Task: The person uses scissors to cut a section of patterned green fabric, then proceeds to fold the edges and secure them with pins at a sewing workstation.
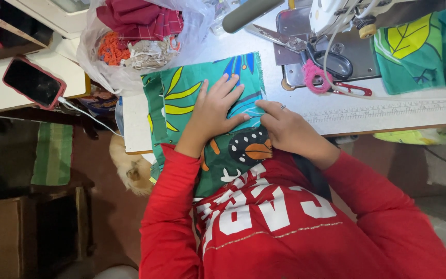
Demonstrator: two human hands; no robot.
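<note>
At the centre of the frame, the left hand (213, 111) lies flat, fingers spread, pressing the green printed fabric (181, 98) onto the white table (388, 111). The right hand (285, 129) pinches the fabric's edge just beside it.

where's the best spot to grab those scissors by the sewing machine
Probably by the dark handle loops of the scissors, coming from the table's front edge: the loops face the person, while the blades point away up-left. The pink yarn beside them may snag.
</note>
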